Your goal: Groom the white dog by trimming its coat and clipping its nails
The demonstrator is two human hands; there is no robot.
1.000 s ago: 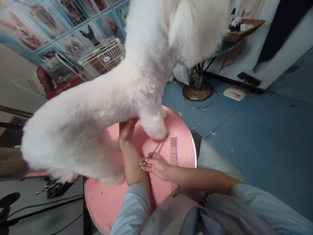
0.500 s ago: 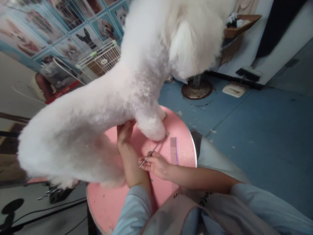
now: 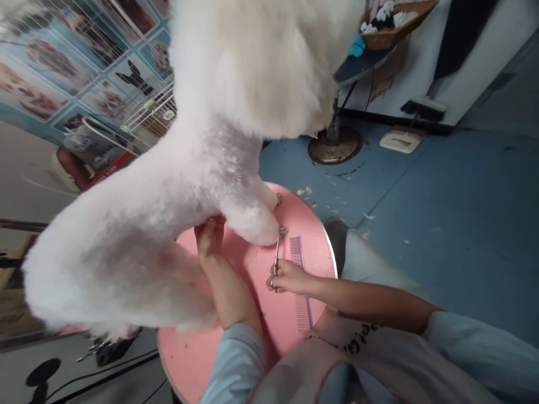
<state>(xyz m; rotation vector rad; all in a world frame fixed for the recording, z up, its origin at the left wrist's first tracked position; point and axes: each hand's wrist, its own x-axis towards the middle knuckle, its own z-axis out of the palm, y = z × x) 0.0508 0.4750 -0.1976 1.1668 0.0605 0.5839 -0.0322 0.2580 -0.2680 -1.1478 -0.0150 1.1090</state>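
A fluffy white dog (image 3: pixel 202 168) stands on a round pink grooming table (image 3: pixel 236 336). My left hand (image 3: pixel 209 235) reaches up under the dog, fingers pinched on the fur at the back of its front leg. My right hand (image 3: pixel 288 276) grips thin silver scissors (image 3: pixel 276 259), whose blades point up at the front paw (image 3: pixel 256 227) and nearly touch its fur. A purple comb (image 3: pixel 300 283) lies flat on the table just right of the scissors, partly under my right wrist.
Beyond the table's right edge lies blue floor (image 3: pixel 442 213) dotted with fur clippings, with a round metal stand base (image 3: pixel 334 148) behind. A white wire cage (image 3: pixel 155 112) and pet posters line the left wall. A black tool and cables lie on the floor at lower left.
My right hand has shifted right and turned the scissors from a slant to nearly upright at the paw. The view has swung slightly; the left hand stays on the leg.
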